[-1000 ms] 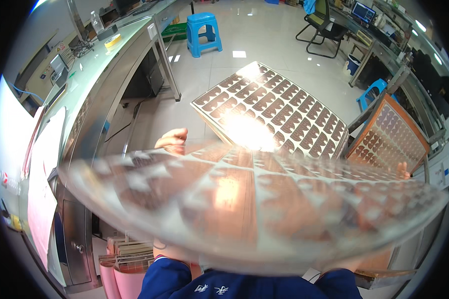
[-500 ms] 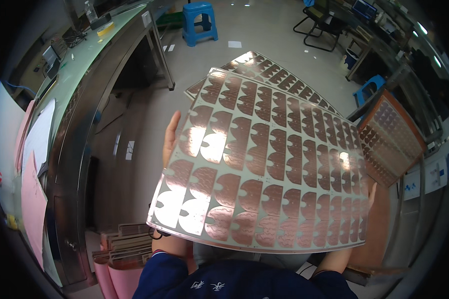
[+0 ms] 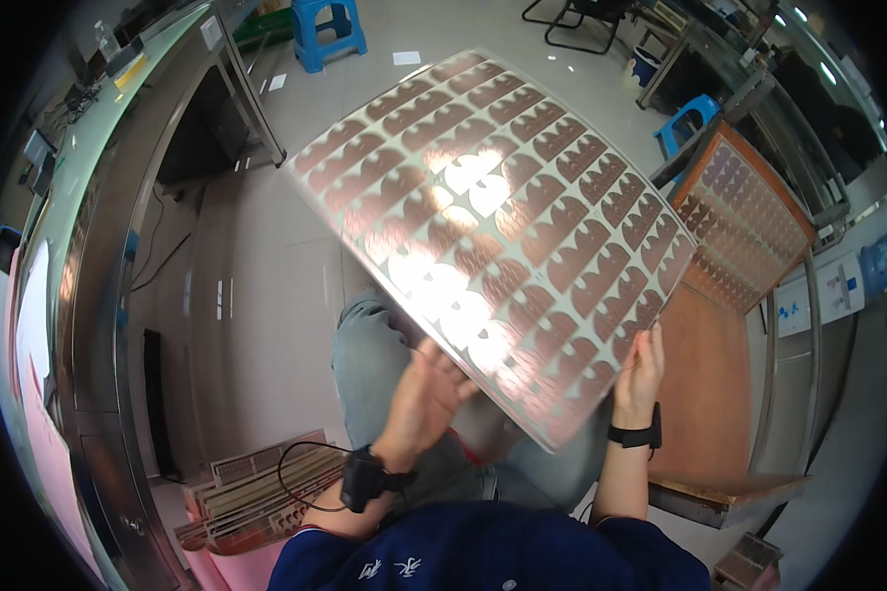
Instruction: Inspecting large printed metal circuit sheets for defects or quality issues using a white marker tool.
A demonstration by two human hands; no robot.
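A large thin circuit board panel [image 3: 508, 236], pale with rows of shiny copper shapes, is tilted in front of me, one corner toward my lap. My right hand [image 3: 642, 366] grips its right edge near the lower corner, fingertips on the face and the rest of the grip behind. Beside the lower left edge is my left hand [image 3: 426, 399], palm turned up and fingers apart, the fingertips close to or touching that edge. Whether a second panel lies beneath this one is hidden.
To the right, another copper-patterned panel [image 3: 744, 222] leans on an orange-brown board above a wooden seat [image 3: 705, 394]. A metal-framed workbench [image 3: 118, 246] runs along the left. Several panels [image 3: 266, 483] stand by pink sheets at lower left. Blue stools [image 3: 327, 34] stand farther off.
The panel has turned and shifted up, away from my lap. The second panel behind it no longer shows. My left hand has moved from the far left edge down to the near edge.
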